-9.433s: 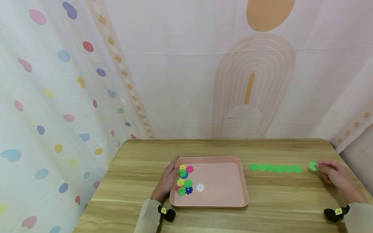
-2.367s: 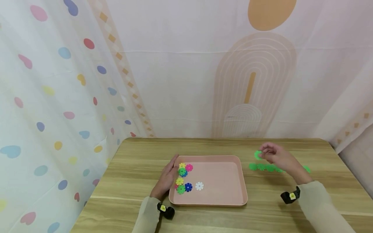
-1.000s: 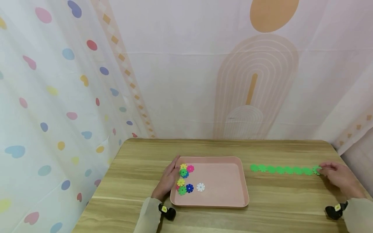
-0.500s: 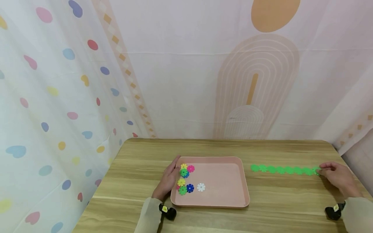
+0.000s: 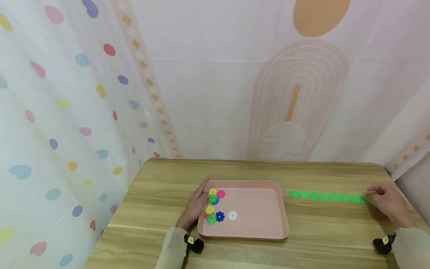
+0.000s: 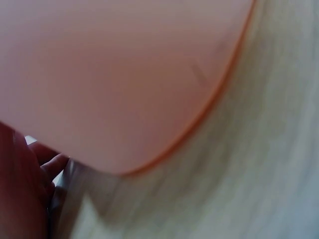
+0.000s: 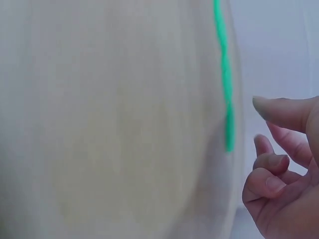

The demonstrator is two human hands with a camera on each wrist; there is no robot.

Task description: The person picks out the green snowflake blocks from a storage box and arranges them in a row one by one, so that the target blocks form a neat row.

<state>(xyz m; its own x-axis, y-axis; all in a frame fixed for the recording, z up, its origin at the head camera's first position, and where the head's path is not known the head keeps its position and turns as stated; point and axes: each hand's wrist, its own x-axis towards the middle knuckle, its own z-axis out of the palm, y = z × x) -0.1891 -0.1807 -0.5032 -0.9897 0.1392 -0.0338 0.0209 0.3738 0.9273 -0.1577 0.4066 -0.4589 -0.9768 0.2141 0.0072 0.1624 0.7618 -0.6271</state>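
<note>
A row of green notched discs, the flower-shaped building kind, lies on the table right of the tray. Just off its right end is my right hand. In the right wrist view the thumb and loosely bent fingers hold nothing, apart from the green row. My left hand grips the left rim of a pink tray; in the left wrist view, its fingers show by the tray's edge. Inside, at the left, lie yellow, pink, green and blue discs, with a white disc apart from them.
The wooden table reaches back to a patterned curtain. Another dotted curtain hangs along the left side. A black wrist camera sits on the right wrist, another on the left.
My right hand brought another green disc from the left to the row's right end and has now let it go. The row is longer; the tray holds one green disc fewer. My left hand stayed.
</note>
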